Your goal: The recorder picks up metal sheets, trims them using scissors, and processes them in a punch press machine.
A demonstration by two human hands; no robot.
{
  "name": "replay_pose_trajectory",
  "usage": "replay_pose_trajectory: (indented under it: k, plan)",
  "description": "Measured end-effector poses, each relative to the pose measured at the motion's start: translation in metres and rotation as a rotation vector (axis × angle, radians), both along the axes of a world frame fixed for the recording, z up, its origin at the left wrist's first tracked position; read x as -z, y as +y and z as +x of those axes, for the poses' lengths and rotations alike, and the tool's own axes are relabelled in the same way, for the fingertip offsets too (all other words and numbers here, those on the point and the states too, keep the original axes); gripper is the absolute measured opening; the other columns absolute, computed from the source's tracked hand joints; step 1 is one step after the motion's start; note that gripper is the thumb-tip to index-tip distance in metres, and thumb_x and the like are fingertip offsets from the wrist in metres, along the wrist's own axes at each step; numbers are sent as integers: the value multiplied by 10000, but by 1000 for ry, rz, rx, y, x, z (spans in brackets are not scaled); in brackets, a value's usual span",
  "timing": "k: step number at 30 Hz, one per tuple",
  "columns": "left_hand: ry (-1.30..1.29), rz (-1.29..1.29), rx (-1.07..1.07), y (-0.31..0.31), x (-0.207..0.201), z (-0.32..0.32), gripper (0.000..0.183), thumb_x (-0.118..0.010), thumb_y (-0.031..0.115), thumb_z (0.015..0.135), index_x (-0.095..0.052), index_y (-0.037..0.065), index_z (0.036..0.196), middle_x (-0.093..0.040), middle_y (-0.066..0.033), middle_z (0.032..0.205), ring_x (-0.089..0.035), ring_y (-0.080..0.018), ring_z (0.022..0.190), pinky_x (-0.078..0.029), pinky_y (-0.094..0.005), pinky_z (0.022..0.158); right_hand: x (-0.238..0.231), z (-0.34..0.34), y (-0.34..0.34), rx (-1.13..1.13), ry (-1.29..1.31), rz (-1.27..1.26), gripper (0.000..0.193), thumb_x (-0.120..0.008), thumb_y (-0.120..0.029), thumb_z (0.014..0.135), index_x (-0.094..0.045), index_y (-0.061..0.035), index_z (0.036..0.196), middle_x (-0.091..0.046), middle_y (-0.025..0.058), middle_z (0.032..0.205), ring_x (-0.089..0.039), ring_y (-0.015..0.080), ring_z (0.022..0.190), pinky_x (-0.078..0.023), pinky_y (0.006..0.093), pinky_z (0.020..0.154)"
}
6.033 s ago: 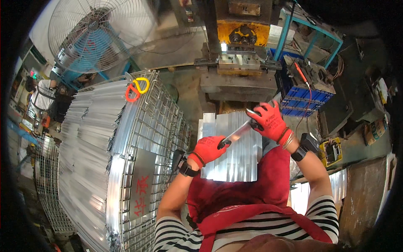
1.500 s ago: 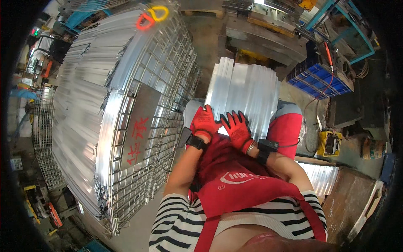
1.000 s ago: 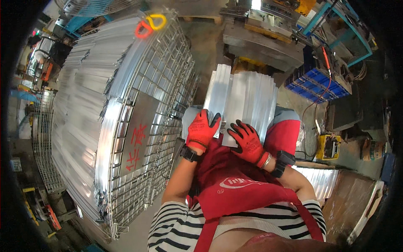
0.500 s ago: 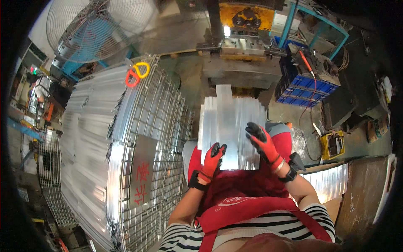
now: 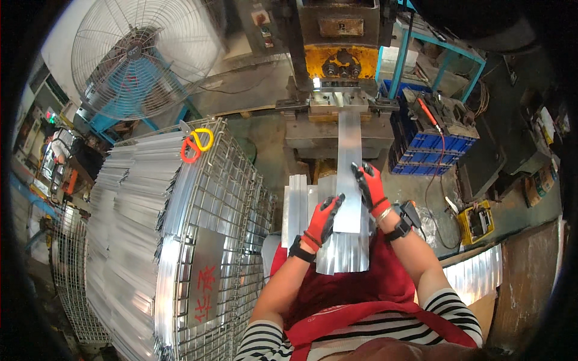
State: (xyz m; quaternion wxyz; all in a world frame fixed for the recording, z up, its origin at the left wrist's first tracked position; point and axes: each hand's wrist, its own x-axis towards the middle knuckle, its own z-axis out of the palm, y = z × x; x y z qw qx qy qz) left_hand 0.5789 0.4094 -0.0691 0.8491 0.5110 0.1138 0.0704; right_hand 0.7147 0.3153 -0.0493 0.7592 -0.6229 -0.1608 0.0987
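A long flat silvery metal strip [image 5: 349, 147] stretches away from me, its far end at the die block [image 5: 325, 105] of a press [image 5: 342, 62]. On its left edge, near the close end, my left hand [image 5: 325, 221] is closed in a red and black glove. My right hand [image 5: 370, 188], gloved alike, grips the strip's right edge a little farther along. Under the strip, more metal strips [image 5: 342, 256] lie stacked over my lap, with another bundle [image 5: 295, 210] to their left. Whether the far end sits inside the die or just against it I cannot tell.
On the left stands a wire cage [image 5: 229, 240] heaped with metal strips [image 5: 129, 210]; scissors [image 5: 195, 146] with red and yellow handles rest at its top corner. A large fan [image 5: 135, 57] is behind. Blue crates [image 5: 421, 157] and a yellow bin [image 5: 475, 222] stand right.
One strip has come off the stack and moved forward to the press, held in both hands. The stack beneath has shifted, and the view has tilted up slightly.
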Motion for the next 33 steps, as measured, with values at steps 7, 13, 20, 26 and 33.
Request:
replay_pose_trajectory:
  k: [7, 13, 20, 26, 33]
  plan:
    - [-198, 47, 72, 5, -20, 34, 408, -465, 302, 877, -398, 94, 1221, -520, -90, 1072, -596, -149, 678, -480, -238, 483, -27, 57, 28, -14, -29, -129, 283, -573, -242, 799, -449, -79, 604, -350, -67, 562, -300, 51, 537, -278, 251, 468]
    - [69, -297, 176, 8, -42, 61, 372, -423, 413, 880, -500, 98, 1061, -605, -79, 835, -595, -163, 577, -460, -232, 417, -19, 87, 38, -158, 157, -34, 226, -568, -200, 777, -465, -138, 586, -374, -101, 593, -315, 40, 552, -275, 228, 499]
    - [85, -240, 105, 9, -37, 66, 316, -450, 378, 876, -519, 103, 1015, -588, -40, 775, -606, -156, 586, -463, -243, 392, -18, 87, 38, -84, 89, -43, 205, -589, -160, 757, -509, -76, 588, -426, -81, 590, -364, 52, 556, -296, 251, 495]
    - [128, -236, 102, 11, -39, 66, 277, -469, 355, 867, -528, 123, 1005, -574, -16, 781, -602, -157, 576, -481, -252, 405, -12, 89, 42, -61, 140, 4, 193, -601, -168, 739, -530, -67, 590, -422, -68, 575, -362, 60, 551, -296, 262, 489]
    - [159, -245, 81, 9, -44, 63, 269, -454, 339, 869, -518, 132, 1029, -553, 9, 862, -609, -193, 605, -492, -268, 412, -14, 88, 39, -64, -33, -98, 189, -614, -185, 728, -535, -82, 590, -428, -69, 573, -363, 60, 551, -301, 263, 494]
